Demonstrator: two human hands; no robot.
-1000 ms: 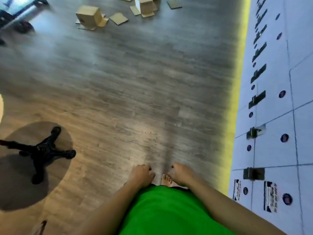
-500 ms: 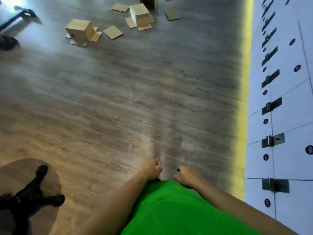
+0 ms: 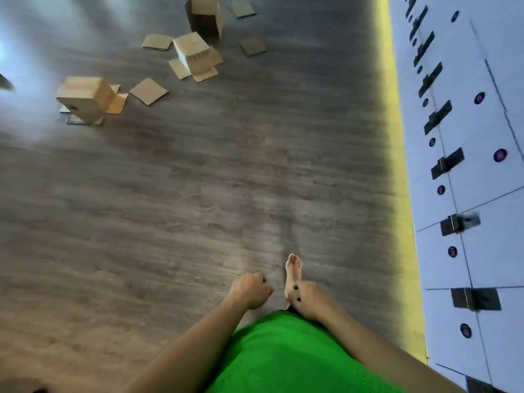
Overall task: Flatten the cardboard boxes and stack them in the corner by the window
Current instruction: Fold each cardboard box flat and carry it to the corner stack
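Three cardboard boxes stand on the wooden floor far ahead: one [image 3: 85, 99] at the left with its flaps splayed on the floor, one [image 3: 192, 52] in the middle with flaps spread around it, and a taller darker one [image 3: 205, 17] behind. Loose flat cardboard squares [image 3: 148, 91] lie among them. My left hand [image 3: 251, 290] and my right hand [image 3: 310, 300] hang low in front of my green top, fingers loosely curled, holding nothing. Both are well short of the boxes.
A white cabinet wall [image 3: 467, 194] with black hinges and round dark dots runs down the right side, edged by a yellow strip [image 3: 402, 194]. My bare foot [image 3: 293, 272] steps forward between the hands. Wooden floor [image 3: 198, 194] stretches toward the boxes.
The view has advanced toward the boxes, which now sit lower and larger. The black chair base at the lower left has dropped out of sight. A foot has stepped forward; both hands stay empty.
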